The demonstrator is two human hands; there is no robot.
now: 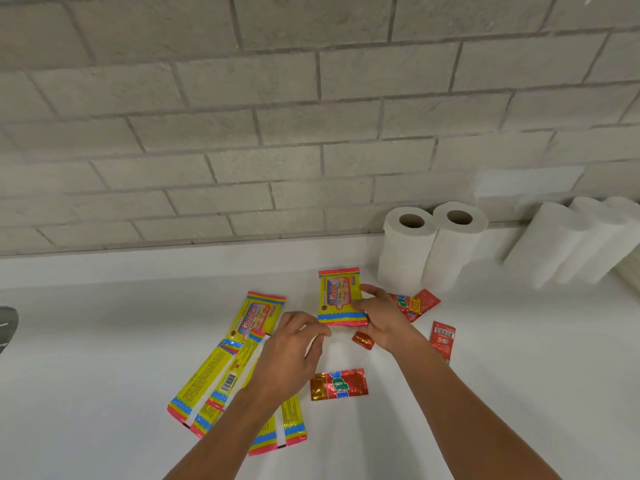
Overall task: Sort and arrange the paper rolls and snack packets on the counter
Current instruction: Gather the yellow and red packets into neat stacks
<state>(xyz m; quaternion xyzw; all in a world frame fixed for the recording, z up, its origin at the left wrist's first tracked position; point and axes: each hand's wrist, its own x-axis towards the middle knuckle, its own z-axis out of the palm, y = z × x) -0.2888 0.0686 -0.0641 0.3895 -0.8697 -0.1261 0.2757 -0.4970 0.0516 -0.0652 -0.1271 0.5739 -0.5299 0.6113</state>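
Observation:
My right hand (381, 320) grips a yellow Giggles snack packet (339, 296) by its right edge, holding it upright above the white counter (104, 341). My left hand (294, 348) hovers just left of it, fingers loosely curled and holding nothing, above a heap of several yellow packets (221, 372) lying flat. A red foil packet (339, 384) lies between my forearms. More red packets lie to the right: one (415, 303) behind my right hand, one (442, 339) beside my wrist, a small one (363, 340) under my palm. Two paper rolls (429, 247) stand upright against the wall.
Several more white paper rolls (571, 240) lean in a row at the far right against the grey brick wall (277, 116). A grey metal object (7, 323) shows at the left edge. Bare counter stretches on the left and at the front right.

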